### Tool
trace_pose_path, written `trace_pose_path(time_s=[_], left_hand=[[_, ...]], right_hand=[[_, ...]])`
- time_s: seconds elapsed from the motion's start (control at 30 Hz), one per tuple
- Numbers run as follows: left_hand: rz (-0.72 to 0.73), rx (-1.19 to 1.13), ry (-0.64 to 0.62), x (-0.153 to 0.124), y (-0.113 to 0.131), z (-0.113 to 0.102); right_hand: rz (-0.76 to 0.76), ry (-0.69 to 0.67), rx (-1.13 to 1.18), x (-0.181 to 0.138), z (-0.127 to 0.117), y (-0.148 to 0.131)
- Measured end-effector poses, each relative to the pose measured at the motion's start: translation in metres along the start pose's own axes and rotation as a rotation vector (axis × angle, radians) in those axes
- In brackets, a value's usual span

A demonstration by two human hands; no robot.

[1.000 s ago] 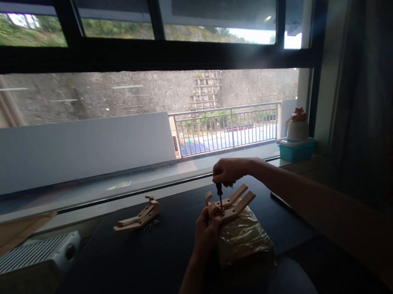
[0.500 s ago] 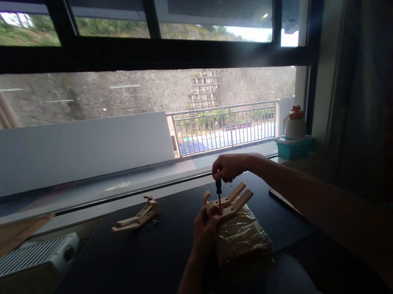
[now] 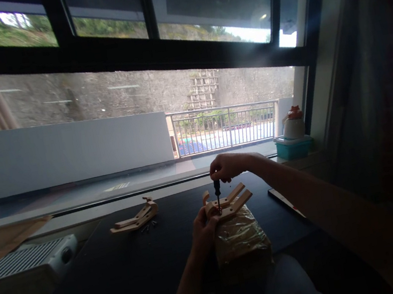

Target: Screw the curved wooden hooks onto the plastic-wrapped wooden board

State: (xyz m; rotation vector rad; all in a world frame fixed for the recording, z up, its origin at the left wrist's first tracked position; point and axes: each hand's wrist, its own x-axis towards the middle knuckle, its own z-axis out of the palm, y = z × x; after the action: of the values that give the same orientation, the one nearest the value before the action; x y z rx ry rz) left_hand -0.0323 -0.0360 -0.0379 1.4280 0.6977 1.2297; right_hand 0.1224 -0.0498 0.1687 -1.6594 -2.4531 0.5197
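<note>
My right hand (image 3: 226, 167) grips the black handle of a screwdriver (image 3: 217, 191) from above, its shaft pointing down nearly upright. The tip reaches a pale wooden piece (image 3: 234, 206) made of two angled arms with dark holes and a curved end. My left hand (image 3: 202, 228) is closed around the curved end, holding it near the screwdriver's tip. Beneath the wooden piece is a box (image 3: 241, 235) wrapped in shiny tape. Exactly where the tip sits, and any screw under it, is too small to make out.
A similar wooden piece (image 3: 136, 217) lies on the dark table (image 3: 127, 270) to the left, with several screws (image 3: 148, 226) beside it. A flat, dark-edged object (image 3: 284, 201) lies under my right forearm. A teal box (image 3: 293, 148) stands by the window; a white heater (image 3: 29, 257) is at left.
The whole view has shifted very slightly. Both hands keep their grip, and the screwdriver stays in the same place on the wooden piece.
</note>
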Motion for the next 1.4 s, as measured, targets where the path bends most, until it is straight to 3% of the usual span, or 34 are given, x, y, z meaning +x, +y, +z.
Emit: trace_pose_path(time_s=[0.2, 0.47, 0.77, 0.97, 1.4], left_hand=[[0.014, -0.007, 0.014, -0.002, 0.006, 0.001], [0.006, -0.024, 0.005, 0.0, -0.001, -0.001], [0.028, -0.045, -0.007, 0.001, -0.002, 0.0], [0.038, -0.04, 0.006, -0.002, 0.001, 0.0], [-0.002, -0.073, 0.015, -0.005, 0.009, 0.004]], right_hand=[[0.061, 0.049, -0.021, 0.004, 0.008, 0.003], [-0.008, -0.05, -0.034, -0.001, -0.003, -0.005], [0.07, 0.018, -0.01, 0.002, 0.006, 0.003], [0.029, -0.004, -0.017, 0.003, -0.001, -0.004], [0.065, 0.054, -0.039, 0.013, 0.011, 0.006]])
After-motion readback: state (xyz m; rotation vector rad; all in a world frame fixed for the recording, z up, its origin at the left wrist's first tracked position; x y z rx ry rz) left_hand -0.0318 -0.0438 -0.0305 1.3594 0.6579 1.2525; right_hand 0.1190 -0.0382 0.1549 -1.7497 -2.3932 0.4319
